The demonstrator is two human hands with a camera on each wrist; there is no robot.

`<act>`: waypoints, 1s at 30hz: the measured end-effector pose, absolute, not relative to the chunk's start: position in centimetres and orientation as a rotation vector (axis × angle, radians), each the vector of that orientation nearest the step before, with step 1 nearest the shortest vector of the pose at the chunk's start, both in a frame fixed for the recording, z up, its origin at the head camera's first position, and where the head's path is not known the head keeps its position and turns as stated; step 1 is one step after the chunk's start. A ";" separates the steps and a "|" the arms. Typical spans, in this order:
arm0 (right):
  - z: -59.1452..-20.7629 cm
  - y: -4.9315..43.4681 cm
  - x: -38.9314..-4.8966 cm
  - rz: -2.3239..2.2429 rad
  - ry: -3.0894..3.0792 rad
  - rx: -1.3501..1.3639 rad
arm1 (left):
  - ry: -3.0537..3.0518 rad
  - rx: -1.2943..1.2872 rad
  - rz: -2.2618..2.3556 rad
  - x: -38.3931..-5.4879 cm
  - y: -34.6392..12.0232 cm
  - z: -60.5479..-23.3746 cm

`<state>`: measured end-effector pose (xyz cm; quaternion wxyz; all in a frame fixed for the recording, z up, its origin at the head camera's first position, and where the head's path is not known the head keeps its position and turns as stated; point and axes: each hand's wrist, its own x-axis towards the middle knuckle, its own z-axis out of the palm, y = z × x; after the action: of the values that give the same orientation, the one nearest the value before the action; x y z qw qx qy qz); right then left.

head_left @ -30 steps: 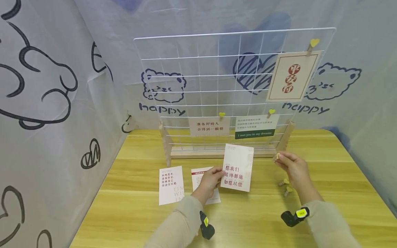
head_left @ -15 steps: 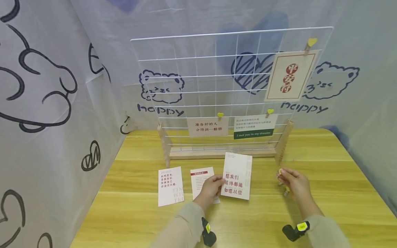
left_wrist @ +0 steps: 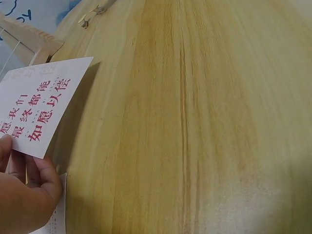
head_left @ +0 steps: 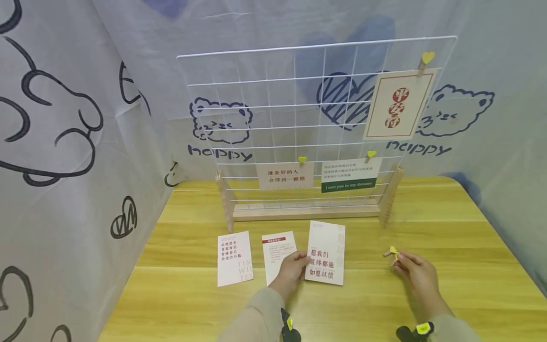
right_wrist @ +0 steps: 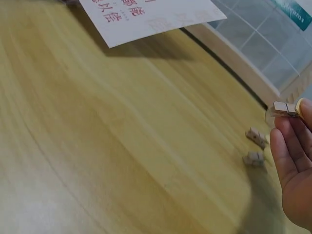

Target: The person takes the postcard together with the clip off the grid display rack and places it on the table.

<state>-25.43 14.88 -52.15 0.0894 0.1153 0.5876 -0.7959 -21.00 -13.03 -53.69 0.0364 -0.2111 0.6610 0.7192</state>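
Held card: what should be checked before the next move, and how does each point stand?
1. Held card secured by the left grip: ok, pinched at its left edge.
2. Clip in the right grip: ok, pinched near its yellow heart.
3. Clip fastened to the held card: not ok, they are apart.
4. Rack standing upright: ok, on its wooden base.
5. Back of the held card unmarked: cannot tell, it faces away.
6. Spare clips at hand: ok, two lie on the table.
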 end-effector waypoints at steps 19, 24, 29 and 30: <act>-55.4 17.2 -24.9 -2.338 1.827 0.432 | 2.017 -0.666 2.186 -20.9 -13.5 -54.1; -54.8 17.3 -25.1 -2.226 1.869 0.479 | 2.058 -0.724 2.135 -21.0 -13.3 -54.1; -54.6 17.7 -25.3 -2.131 1.939 0.489 | 2.135 -0.778 2.080 -21.0 -13.3 -54.0; -54.6 17.7 -25.4 -2.106 1.968 0.481 | 2.162 -0.784 2.064 -21.0 -13.3 -54.0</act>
<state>-25.39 17.72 -54.62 0.1093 0.1635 0.6695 -0.7163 -21.03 -13.30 -53.97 0.0259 -0.2535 0.6995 0.6677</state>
